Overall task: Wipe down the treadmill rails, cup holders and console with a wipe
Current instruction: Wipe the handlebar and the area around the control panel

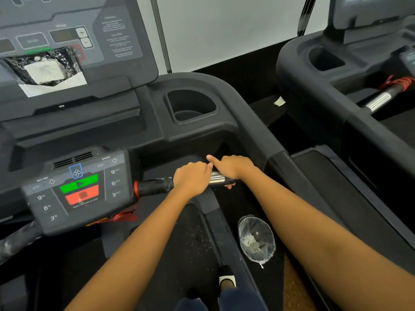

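Both forearms reach the crossbar (216,178): left hand (193,178) and right hand (233,168) clasp it side by side, right forefinger out. No wipe visible, perhaps under a palm. Rails likely underway; cup holder (190,106) and console (78,187) probably remain.

1. The left hand (193,178) curls over the black handlebar (155,186), just beside its chrome section (217,178).
2. The right hand (234,168) grips the same bar at the chrome section. Its fingertips show beneath the bar and its index finger stretches leftward, touching the left hand.
3. A control panel (78,189) with green and red buttons sits at the bar's left end.
4. A cup holder (190,103) lies beyond the hands.
5. A clear plastic bag (256,240) holding crumpled white material lies low, between the forearms.
6. A second treadmill (314,70) stands at the right.
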{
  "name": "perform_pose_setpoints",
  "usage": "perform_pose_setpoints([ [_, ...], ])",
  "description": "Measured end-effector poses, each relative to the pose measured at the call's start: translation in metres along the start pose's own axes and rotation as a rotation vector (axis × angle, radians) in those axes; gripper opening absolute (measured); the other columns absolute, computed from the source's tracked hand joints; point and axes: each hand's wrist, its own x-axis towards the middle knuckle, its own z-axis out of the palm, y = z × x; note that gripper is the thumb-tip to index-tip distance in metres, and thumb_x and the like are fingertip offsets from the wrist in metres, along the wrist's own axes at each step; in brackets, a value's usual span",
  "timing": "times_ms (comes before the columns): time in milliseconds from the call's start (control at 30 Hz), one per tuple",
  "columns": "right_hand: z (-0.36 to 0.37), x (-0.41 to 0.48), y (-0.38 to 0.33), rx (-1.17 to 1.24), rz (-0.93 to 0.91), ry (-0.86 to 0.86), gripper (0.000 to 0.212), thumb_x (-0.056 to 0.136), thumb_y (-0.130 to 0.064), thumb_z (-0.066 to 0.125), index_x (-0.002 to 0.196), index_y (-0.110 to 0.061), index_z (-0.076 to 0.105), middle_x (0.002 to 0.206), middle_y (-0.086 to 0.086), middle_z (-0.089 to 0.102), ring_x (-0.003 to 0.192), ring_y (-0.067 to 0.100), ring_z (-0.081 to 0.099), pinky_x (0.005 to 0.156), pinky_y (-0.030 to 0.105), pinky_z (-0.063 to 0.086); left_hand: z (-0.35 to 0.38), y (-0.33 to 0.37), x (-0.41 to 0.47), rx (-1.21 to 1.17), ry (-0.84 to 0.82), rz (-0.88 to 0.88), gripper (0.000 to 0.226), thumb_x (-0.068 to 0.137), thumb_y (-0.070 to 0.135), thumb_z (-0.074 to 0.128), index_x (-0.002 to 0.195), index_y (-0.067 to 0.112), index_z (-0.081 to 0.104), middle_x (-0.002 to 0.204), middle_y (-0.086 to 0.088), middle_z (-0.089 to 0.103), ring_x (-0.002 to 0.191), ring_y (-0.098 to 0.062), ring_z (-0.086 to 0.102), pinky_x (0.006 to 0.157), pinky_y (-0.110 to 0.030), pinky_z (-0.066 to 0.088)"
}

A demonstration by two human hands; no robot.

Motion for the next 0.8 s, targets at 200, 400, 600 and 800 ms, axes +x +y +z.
perform_pose_setpoints([
  [200,0.064,-0.024,0.011,-0.06,-0.071,0.79,0.047,0.099,-0.044,0.03,0.076,-0.018,0.061,0.073,-0.001,0.062,0.072,0.02,0.06,0.072,0.036,0.043,0.003,0.001,0.0,0.029,0.024,-0.018,0.05,0.102,0.041,0.023,0.087,0.02,0.066,0.076,0.001,0.062,0.07,-0.021,0.057,0.064,-0.033,0.04],
  [400,0.08,-0.024,0.003,0.01,-0.022,0.872,0.045,0.1,-0.039,0.03,0.084,-0.017,0.065,0.081,-0.001,0.064,0.083,0.02,0.06,0.091,0.04,0.041,0.004,0.003,0.0,0.002,0.01,-0.043,0.049,0.101,0.041,0.024,0.08,0.019,0.062,0.075,-0.001,0.065,0.068,-0.021,0.06,0.066,-0.035,0.046],
  [600,0.017,-0.004,0.003,-0.018,0.014,0.298,0.072,0.095,-0.065,0.02,0.074,-0.012,0.064,0.073,0.004,0.061,0.073,0.024,0.059,0.066,0.035,0.042,-0.003,0.001,-0.001,-0.019,-0.02,-0.027,0.047,0.102,0.039,0.024,0.077,0.019,0.058,0.073,0.0,0.06,0.068,-0.02,0.057,0.062,-0.033,0.039],
  [800,0.087,-0.032,0.015,0.13,-0.158,0.839,0.046,0.099,-0.046,0.026,0.107,-0.02,0.063,0.106,-0.003,0.063,0.109,0.017,0.057,0.108,0.037,0.029,-0.002,0.0,-0.002,-0.059,-0.011,0.008,0.047,0.102,0.041,0.025,0.084,0.018,0.063,0.077,-0.002,0.064,0.07,-0.02,0.06,0.069,-0.036,0.048],
])
